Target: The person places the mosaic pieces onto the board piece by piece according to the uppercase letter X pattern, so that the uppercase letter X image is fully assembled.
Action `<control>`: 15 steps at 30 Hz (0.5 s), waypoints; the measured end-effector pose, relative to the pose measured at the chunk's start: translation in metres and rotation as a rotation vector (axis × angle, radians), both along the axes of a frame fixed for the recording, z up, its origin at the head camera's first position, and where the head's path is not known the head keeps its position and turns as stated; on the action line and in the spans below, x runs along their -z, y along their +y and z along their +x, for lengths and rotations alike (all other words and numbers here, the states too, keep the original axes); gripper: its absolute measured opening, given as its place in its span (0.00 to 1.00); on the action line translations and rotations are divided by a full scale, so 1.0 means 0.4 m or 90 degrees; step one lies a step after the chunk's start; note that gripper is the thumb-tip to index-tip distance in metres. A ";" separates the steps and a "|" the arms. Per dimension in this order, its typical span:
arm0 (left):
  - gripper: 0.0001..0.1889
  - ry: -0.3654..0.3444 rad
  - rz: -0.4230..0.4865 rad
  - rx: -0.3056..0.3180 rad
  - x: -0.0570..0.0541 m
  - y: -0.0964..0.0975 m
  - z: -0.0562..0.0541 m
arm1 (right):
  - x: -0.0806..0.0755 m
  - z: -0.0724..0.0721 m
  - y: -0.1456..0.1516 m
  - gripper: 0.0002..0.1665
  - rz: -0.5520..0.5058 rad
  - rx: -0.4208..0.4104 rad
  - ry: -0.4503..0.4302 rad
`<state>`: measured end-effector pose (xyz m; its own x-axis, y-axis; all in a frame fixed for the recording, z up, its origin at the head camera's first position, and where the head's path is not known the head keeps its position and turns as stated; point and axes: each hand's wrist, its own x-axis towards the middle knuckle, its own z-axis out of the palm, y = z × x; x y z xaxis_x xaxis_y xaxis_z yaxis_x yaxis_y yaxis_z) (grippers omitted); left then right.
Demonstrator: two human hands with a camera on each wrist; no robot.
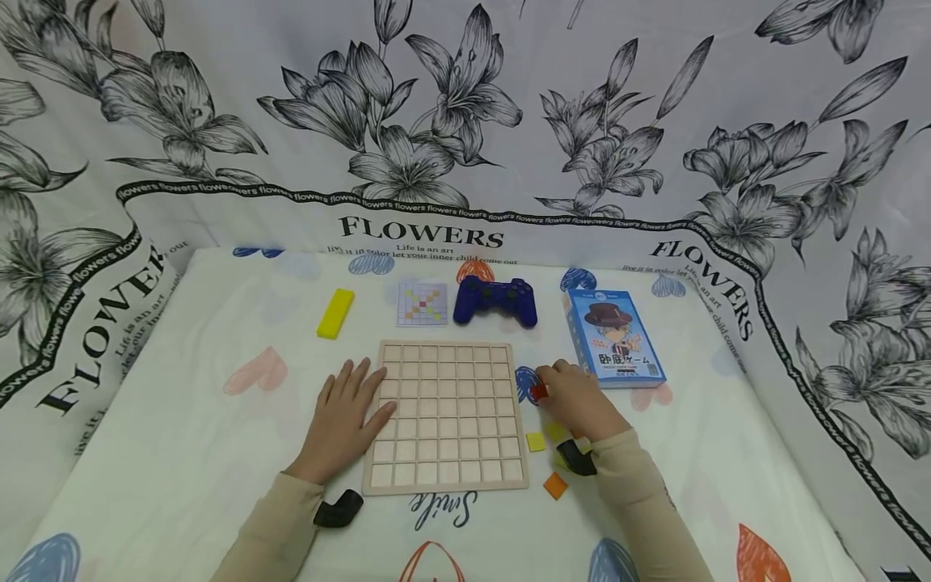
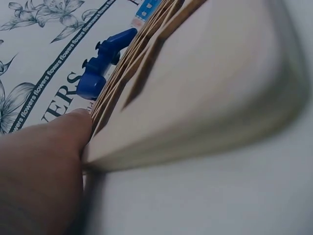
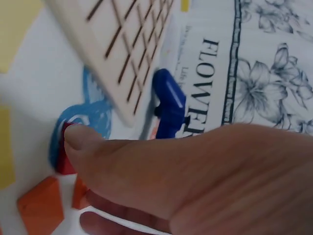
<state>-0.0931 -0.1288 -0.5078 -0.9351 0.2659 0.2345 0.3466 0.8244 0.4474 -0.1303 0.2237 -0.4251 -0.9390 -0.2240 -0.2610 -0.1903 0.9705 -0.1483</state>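
Note:
A square wooden grid board [image 1: 445,488] lies on the patterned cloth, its compartments bare. My left hand [image 1: 338,424] rests at the board's left side, fingers spread and fingertips over the rim. To the right of the board, my right hand [image 1: 578,400] pinches a small red tile [image 1: 538,392]; the right wrist view shows the thumb on this red tile [image 3: 63,154]. Around that hand lie a yellow tile [image 1: 536,441] and an orange tile [image 1: 556,486], with more yellow partly hidden under the wrist. Another orange piece [image 3: 79,192] shows beside the fingers in the right wrist view.
Behind the board lie a yellow bar [image 1: 335,314], a square card with coloured marks [image 1: 422,304] and a dark blue game controller [image 1: 495,301]. A blue game box [image 1: 615,338] sits just beyond the right hand. Flower-printed cloth rises at the back and sides.

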 end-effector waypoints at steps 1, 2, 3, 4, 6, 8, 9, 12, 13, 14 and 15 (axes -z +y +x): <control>0.32 0.004 -0.003 -0.002 -0.001 -0.002 0.001 | 0.004 -0.001 0.002 0.25 -0.004 -0.011 0.007; 0.33 0.006 -0.006 -0.004 -0.001 -0.004 0.002 | 0.008 -0.003 0.004 0.24 -0.012 -0.020 0.013; 0.33 0.007 -0.008 -0.005 -0.002 -0.006 0.003 | 0.011 -0.003 0.005 0.23 -0.019 -0.028 0.018; 0.33 0.009 -0.008 -0.004 -0.002 -0.007 0.004 | 0.014 -0.003 0.006 0.22 -0.026 -0.035 0.025; 0.33 0.009 -0.007 -0.002 -0.002 -0.006 0.004 | 0.018 0.000 0.009 0.20 -0.043 -0.041 0.032; 0.33 0.007 -0.004 0.000 -0.001 -0.003 0.003 | 0.020 0.002 0.013 0.18 -0.052 -0.041 0.031; 0.33 0.007 -0.003 0.002 -0.001 -0.001 0.002 | 0.021 0.003 0.015 0.18 -0.056 -0.038 0.026; 0.33 0.005 -0.002 0.001 0.000 0.003 0.001 | 0.021 0.002 0.018 0.16 -0.052 -0.044 0.029; 0.33 0.005 -0.001 0.000 0.001 0.003 0.001 | 0.021 0.000 0.018 0.15 -0.048 -0.052 0.033; 0.33 0.006 -0.003 -0.001 0.001 0.002 0.001 | 0.021 -0.001 0.018 0.15 -0.044 -0.058 0.037; 0.33 0.006 -0.007 -0.003 0.001 0.001 0.001 | 0.022 -0.002 0.017 0.14 -0.037 -0.070 0.047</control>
<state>-0.0927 -0.1283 -0.5080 -0.9341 0.2643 0.2401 0.3470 0.8305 0.4358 -0.1310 0.2304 -0.4339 -0.9240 -0.3392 -0.1762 -0.3072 0.9333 -0.1857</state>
